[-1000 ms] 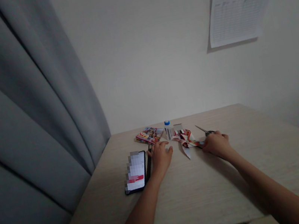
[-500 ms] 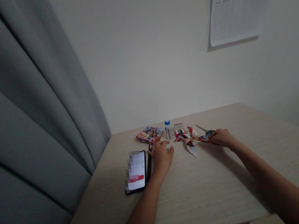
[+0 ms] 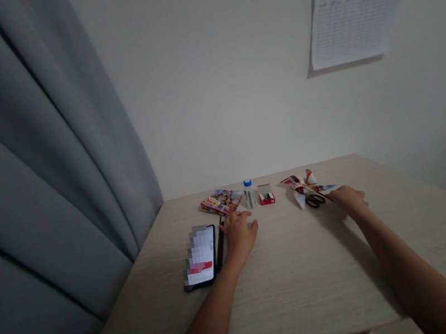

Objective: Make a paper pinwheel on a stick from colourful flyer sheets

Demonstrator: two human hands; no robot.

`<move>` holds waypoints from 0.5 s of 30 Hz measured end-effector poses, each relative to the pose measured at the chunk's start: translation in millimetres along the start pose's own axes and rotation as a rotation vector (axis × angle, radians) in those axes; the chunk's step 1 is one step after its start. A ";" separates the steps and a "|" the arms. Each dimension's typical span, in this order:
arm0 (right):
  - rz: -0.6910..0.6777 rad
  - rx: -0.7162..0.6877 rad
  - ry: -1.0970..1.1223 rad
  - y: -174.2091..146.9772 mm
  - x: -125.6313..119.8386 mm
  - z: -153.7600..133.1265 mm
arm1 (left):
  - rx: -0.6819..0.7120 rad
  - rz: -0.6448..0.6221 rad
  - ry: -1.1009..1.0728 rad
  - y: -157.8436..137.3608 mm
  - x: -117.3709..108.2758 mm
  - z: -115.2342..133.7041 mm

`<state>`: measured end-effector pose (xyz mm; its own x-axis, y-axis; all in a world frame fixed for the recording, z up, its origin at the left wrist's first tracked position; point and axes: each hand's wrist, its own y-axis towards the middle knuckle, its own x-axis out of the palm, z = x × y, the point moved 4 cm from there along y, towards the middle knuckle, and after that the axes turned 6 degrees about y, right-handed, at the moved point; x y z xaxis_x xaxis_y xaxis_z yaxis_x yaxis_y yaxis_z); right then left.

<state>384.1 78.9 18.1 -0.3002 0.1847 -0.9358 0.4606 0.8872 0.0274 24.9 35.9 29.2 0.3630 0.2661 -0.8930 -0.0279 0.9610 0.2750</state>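
Note:
My right hand (image 3: 349, 200) is closed around the thin end of a pinwheel (image 3: 298, 184) folded from colourful printed paper. Its pointed blades spread out to the left of my fingers. Scissors (image 3: 315, 200) with black handles lie beside the pinwheel, their blades mostly covered by it. My left hand (image 3: 239, 232) rests on the table with fingers apart and nothing in it, over the upper end of a dark narrow strip (image 3: 219, 246).
A phone (image 3: 200, 258) with a lit screen lies left of the strip. Behind my left hand are magazines (image 3: 220, 201), a blue-capped glue bottle (image 3: 249, 194) and a small open red box (image 3: 267, 198). A grey curtain (image 3: 44, 161) hangs at left; a wall borders the table's back.
My right hand has moved right with the pinwheel, which now covers the scissors' blades and shows their handles. The red box is uncovered. My left hand stays put.

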 end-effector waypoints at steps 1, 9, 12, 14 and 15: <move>0.007 0.071 0.037 1.2 0.6 5.4 | 0.003 0.002 0.003 -0.1 0.2 0.0; 0.086 0.284 0.170 5.1 3.2 31.2 | -0.002 -0.014 0.005 -0.1 1.1 0.0; 0.121 0.283 0.140 2.1 3.0 32.3 | -0.003 -0.023 0.006 -0.6 0.8 0.0; 0.129 0.282 0.109 -0.5 2.2 31.3 | 0.002 -0.020 0.007 -0.7 1.1 -0.5; 0.125 0.279 0.095 -1.6 1.5 30.7 | 0.003 -0.018 0.008 -0.7 1.4 -1.0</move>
<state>408.6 64.8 5.9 -0.2975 0.3350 -0.8940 0.7062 0.7073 0.0301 24.5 35.7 27.4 0.3558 0.2497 -0.9006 -0.0186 0.9653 0.2603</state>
